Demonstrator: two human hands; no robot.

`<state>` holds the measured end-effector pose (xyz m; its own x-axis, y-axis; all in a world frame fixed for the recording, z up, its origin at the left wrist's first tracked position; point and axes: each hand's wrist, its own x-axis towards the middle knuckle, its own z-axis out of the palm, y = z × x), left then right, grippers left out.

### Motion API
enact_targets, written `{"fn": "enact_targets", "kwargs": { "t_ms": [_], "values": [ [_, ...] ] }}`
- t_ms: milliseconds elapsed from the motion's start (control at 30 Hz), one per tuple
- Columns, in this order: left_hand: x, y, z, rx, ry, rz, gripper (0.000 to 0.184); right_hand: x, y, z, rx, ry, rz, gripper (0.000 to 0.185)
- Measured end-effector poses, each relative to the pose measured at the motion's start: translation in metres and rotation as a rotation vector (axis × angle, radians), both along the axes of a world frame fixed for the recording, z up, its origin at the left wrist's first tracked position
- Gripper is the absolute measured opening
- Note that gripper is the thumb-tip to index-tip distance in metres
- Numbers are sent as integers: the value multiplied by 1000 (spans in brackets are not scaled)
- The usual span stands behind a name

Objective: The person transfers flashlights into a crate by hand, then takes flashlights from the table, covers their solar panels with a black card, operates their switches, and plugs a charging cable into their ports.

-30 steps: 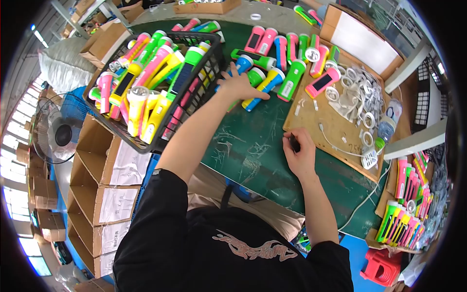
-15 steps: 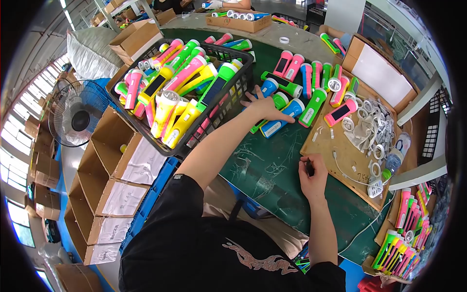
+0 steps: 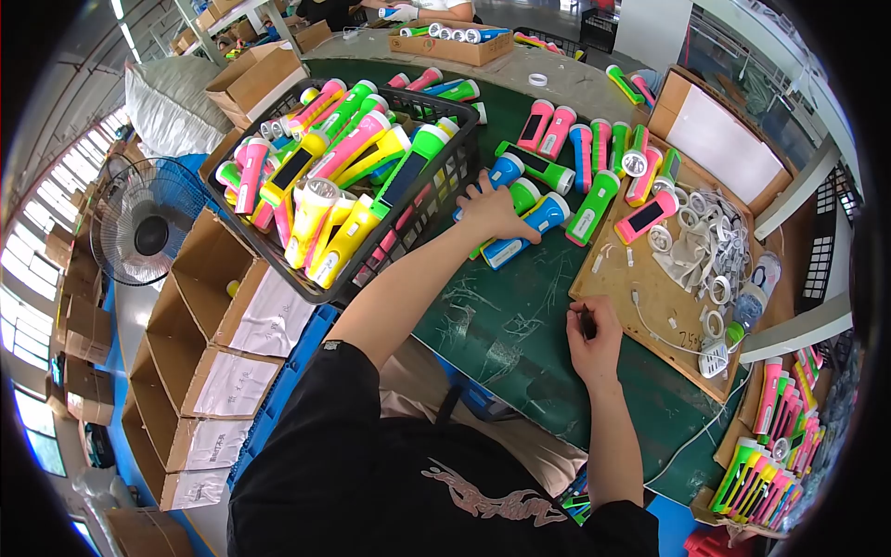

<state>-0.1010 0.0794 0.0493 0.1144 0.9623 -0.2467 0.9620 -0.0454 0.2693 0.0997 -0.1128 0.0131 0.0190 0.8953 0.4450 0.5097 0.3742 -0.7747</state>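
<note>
My left hand point(image 3: 501, 215) reaches across several flashlights beside the black basket, its fingers on the far side and its thumb on the near one. Under it are a blue flashlight point(image 3: 506, 170), a green flashlight point(image 3: 524, 193) and a second blue flashlight point(image 3: 548, 213), lying side by side on the green table. The palm hides their middles. My right hand point(image 3: 596, 345) is curled near the wooden board's left edge. A dark spot shows inside its fingers, too small to make out. To the right of my left hand lies a green flashlight point(image 3: 594, 206).
A black basket point(image 3: 445, 181) heaped with colourful flashlights stands at left. The wooden board point(image 3: 640, 311) carries white rings point(image 3: 713, 325), a cable and a water bottle point(image 3: 756, 290). Cardboard compartments point(image 3: 176, 339) and a fan point(image 3: 148, 227) are further left. Another person works at the far side.
My left hand's thumb has drawn in toward the fingers, and the flashlights under it have shifted slightly left and closer together. My right hand stays nearly in place, still curled.
</note>
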Motion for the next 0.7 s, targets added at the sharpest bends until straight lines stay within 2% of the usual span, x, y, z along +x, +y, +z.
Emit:
{"fn": "enact_targets", "kwargs": {
  "t_ms": [133, 200, 233, 300, 333, 367, 433, 467, 533, 567, 633, 700],
  "values": [
    [-7, 5, 4, -13, -69, 16, 124, 0, 0, 0, 20, 12, -15, 14],
    [-12, 6, 7, -22, -232, 47, 117, 1, -1, 1, -16, -6, -10, 15],
    [-15, 7, 5, -22, -233, 58, 117, 1, -1, 0, -15, -15, -14, 15],
    [-22, 14, -5, 13, -578, 6, 102, 0, 0, -2, -16, -23, 3, 15],
    [-24, 24, -17, 35, -628, -39, 84, -1, 0, -3, -11, -18, -5, 15],
    [-23, -20, 48, -197, -985, -144, 73, -1, 0, -3, -6, -14, -16, 15],
    [-22, -17, 41, -277, -1213, -107, 69, -2, 0, -4, -23, -7, -4, 15],
    [-23, -16, 38, -271, -1216, -99, 69, -1, 1, -6, -6, -1, -6, 15],
    [-26, -25, 48, -453, -1594, 22, 69, 0, 1, -8, 13, 7, 3, 15],
    [-30, -28, 55, -442, -1592, 26, 69, 1, 1, -8, -17, 7, -10, 14],
    [-45, -37, 83, -398, -1802, -118, 70, 0, 2, -8, -37, 17, -9, 14],
    [-70, -49, 118, -215, -1767, -154, 72, 1, 2, -9, -46, 36, -30, 13]
  ]
}}
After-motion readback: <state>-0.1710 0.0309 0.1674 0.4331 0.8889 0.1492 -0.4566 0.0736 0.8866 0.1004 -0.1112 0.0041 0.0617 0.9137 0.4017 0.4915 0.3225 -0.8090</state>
